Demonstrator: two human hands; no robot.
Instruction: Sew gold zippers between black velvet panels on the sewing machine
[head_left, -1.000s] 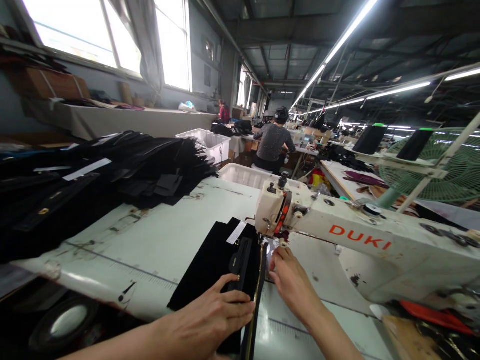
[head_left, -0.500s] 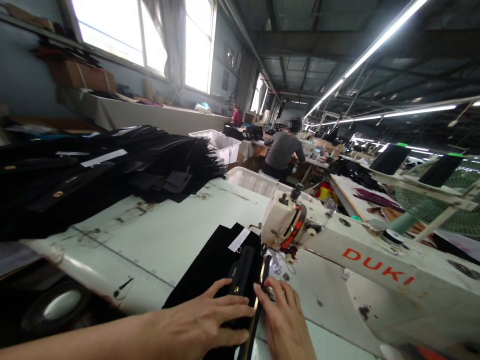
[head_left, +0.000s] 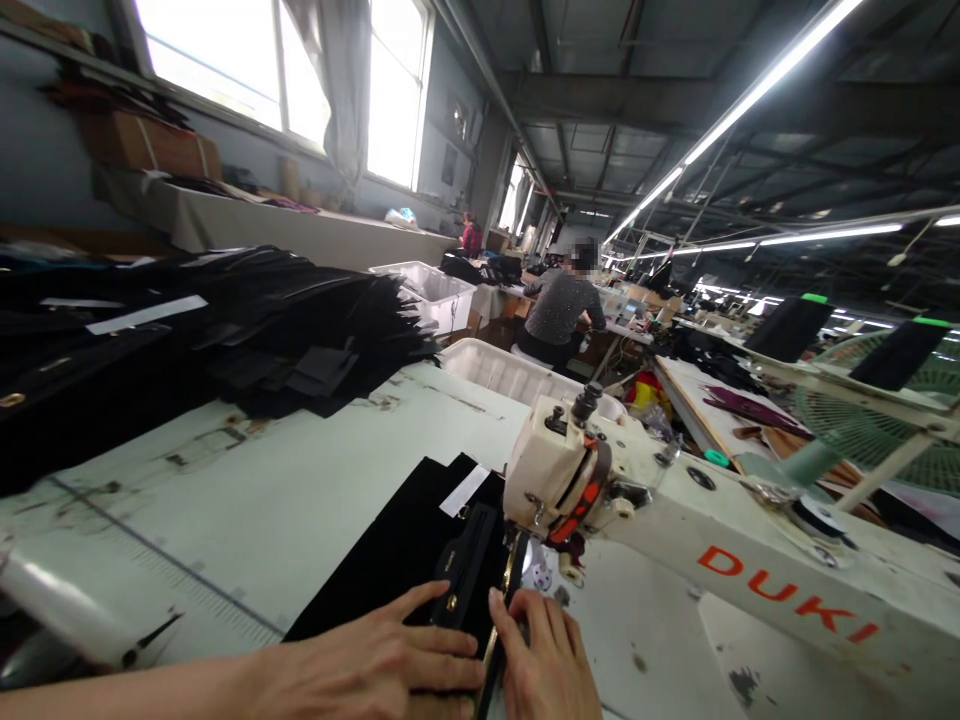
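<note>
A black fabric panel (head_left: 375, 550) lies on the pale sewing table, its right edge under the head of the sewing machine (head_left: 551, 480). Along that edge runs a gold-toothed zipper (head_left: 491, 640). The panel bears a white label (head_left: 464, 491) and a black strip with gold hardware (head_left: 452, 603). My left hand (head_left: 390, 655) rests flat on the panel, fingers spread, left of the zipper. On the zipper's other side, my right hand (head_left: 547, 655) lies with fingers stretched out, their tips at the tape edge. The needle area is hidden behind the machine head.
Stacked black pieces (head_left: 300, 330) cover the table's left back. White plastic bins (head_left: 487, 368) stand beyond the table. A person in a grey top (head_left: 562, 310) sits farther off, back turned. Thread cones (head_left: 787, 325) and a green fan (head_left: 847, 400) are at right.
My view has shifted slightly, so the machine appears lower. The black panel has slid a little forward past the machine head, with both hands still on it.
</note>
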